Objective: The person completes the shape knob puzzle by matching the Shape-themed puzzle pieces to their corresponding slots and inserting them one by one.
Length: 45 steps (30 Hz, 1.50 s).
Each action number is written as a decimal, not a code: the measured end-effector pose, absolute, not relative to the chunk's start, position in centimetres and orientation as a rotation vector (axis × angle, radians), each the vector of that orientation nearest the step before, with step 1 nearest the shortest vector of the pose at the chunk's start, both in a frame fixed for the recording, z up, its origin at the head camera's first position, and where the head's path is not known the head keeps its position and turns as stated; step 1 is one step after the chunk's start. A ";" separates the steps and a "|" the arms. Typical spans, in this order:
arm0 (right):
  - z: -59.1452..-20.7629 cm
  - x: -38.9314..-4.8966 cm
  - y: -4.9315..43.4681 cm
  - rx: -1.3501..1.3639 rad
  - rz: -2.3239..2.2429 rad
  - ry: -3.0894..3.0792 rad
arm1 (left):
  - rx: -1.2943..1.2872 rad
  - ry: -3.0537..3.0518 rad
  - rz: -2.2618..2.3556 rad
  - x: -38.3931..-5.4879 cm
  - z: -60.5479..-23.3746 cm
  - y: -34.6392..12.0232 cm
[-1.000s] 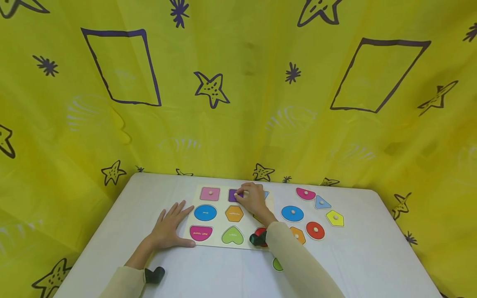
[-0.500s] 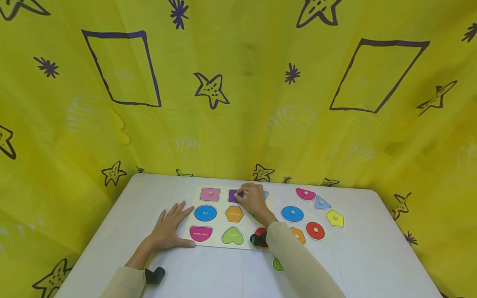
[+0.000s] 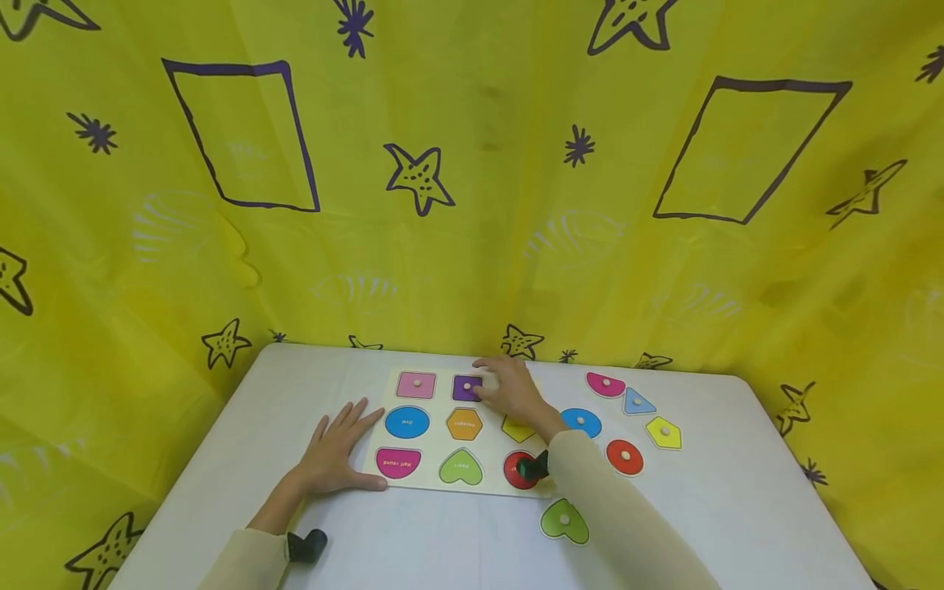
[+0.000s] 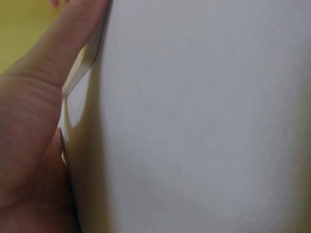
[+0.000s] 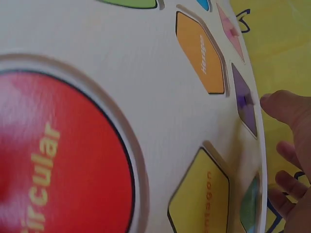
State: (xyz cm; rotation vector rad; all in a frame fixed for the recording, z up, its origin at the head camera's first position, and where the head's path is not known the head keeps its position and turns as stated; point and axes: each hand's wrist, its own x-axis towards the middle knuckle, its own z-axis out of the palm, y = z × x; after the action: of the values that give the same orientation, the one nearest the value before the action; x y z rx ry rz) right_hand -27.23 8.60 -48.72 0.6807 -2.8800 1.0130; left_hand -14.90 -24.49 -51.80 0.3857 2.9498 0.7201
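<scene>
A white shape-puzzle board (image 3: 437,434) lies on the table. Its purple piece (image 3: 459,393) and pink piece (image 3: 406,392), both with knobs, sit in the far row. My right hand (image 3: 514,395) hovers just over the purple piece, thumb and fingers apart and holding nothing. In the right wrist view the thumb (image 5: 284,108) is near the purple piece's knob. My left hand (image 3: 332,455) lies with spread fingers at the board's left edge, thumb at the near corner. The right hand hides the far-right recess in the head view.
Loose knobbed pieces lie right of the board: a blue oval (image 3: 571,419), a magenta half round (image 3: 599,388), a light blue triangle (image 3: 634,407), a yellow pentagon (image 3: 656,435) and a red circle (image 3: 618,465). A green heart (image 3: 556,528) lies nearer. A yellow curtain (image 3: 472,270) hangs behind the table.
My right hand has let go of the purple piece's knob and shifted slightly right, its fingers spreading. The forearm now uncovers the green heart and covers the loose orange hexagon. The left hand stays put.
</scene>
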 end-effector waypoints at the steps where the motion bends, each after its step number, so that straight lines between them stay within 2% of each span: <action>1: -48.5 -27.2 9.0 0.700 0.977 -2.892 | 0.387 2.950 0.718 -14.9 -51.8 -24.5; 14: -47.2 -26.8 14.2 0.759 0.695 -2.929 | 0.400 2.965 0.710 -14.8 -51.9 -24.5; 26: -46.9 -26.0 18.4 0.813 0.619 -2.846 | 0.425 2.966 0.767 -14.5 -51.6 -24.2; 35: -47.4 -25.6 21.2 0.777 0.589 -2.835 | 0.401 2.971 0.713 -14.5 -51.2 -24.2; 45: -47.5 -24.8 23.8 0.641 0.608 -2.880 | 0.444 2.981 0.770 -14.9 -52.5 -24.6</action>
State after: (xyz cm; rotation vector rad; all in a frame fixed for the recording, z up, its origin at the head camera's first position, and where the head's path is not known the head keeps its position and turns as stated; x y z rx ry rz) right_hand -24.76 23.75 -47.55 0.6412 -2.8798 0.6079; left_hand -14.91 -24.57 -52.48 0.4443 2.9813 0.7704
